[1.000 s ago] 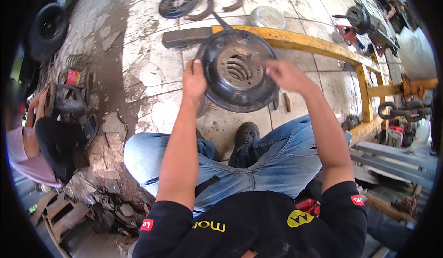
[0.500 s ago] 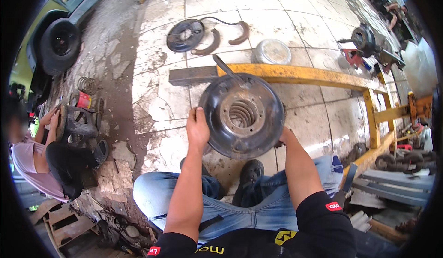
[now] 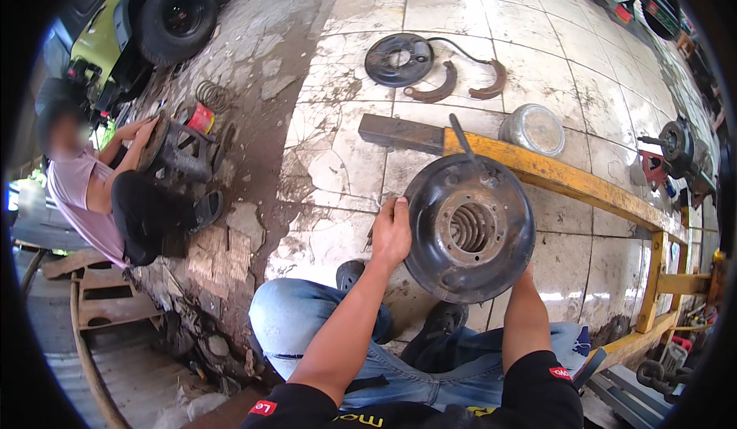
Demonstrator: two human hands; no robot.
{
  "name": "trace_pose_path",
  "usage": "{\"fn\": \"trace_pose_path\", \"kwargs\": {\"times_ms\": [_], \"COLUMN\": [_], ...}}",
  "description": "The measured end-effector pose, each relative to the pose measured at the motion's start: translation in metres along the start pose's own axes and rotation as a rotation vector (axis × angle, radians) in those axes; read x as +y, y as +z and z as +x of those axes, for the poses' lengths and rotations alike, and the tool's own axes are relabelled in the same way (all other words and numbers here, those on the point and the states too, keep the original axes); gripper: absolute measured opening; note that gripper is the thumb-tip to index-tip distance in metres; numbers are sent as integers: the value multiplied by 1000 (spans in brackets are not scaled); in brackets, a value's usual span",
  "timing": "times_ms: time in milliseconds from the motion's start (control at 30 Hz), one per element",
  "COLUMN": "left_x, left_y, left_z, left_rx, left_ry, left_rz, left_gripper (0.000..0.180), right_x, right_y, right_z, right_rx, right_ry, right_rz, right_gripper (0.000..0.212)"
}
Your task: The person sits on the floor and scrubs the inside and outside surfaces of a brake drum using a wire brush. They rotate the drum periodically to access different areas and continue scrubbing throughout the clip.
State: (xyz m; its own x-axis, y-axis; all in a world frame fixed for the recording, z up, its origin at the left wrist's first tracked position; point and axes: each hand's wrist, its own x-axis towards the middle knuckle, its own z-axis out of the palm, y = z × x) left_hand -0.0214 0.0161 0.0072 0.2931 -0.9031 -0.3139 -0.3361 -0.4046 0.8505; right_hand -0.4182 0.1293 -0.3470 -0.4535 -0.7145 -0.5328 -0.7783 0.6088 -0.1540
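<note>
My left hand (image 3: 392, 233) grips the left rim of a round black brake backing plate (image 3: 470, 282), thumb along the front edge. My right hand (image 3: 524, 282) holds its lower right rim, with most fingers hidden behind. The plate is tilted up towards me above the floor, between my knees. It has a rusty hub opening, and a dark lever (image 3: 462, 136) stands out past its top edge. Coils of a spring (image 3: 477, 229) show through the opening.
A yellow steel frame (image 3: 583, 178) lies just beyond the plate. Farther off are another backing plate (image 3: 381, 62), two curved brake shoes (image 3: 436, 85) and a round silvery container (image 3: 537, 131). A person (image 3: 88, 191) sits at left by a dark stool (image 3: 184, 153).
My view has shifted, so the floor and frame sit farther right. Both hands still hold the backing plate. The other person remains seated with hands at the stool.
</note>
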Motion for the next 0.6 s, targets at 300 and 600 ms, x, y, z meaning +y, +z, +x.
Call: {"fn": "trace_pose_path", "kwargs": {"times_ms": [300,600], "left_x": [-31,-12], "left_y": [9,9], "left_z": [16,16], "left_rx": [-49,-47], "left_ry": [-19,74], "left_rz": [-317,-229], "left_gripper": [56,54], "right_x": [-138,-211], "right_y": [-280,-257], "right_z": [-133,-292], "right_rx": [185,303], "right_ry": [-14,-720], "right_rz": [847,415], "right_gripper": [43,43]}}
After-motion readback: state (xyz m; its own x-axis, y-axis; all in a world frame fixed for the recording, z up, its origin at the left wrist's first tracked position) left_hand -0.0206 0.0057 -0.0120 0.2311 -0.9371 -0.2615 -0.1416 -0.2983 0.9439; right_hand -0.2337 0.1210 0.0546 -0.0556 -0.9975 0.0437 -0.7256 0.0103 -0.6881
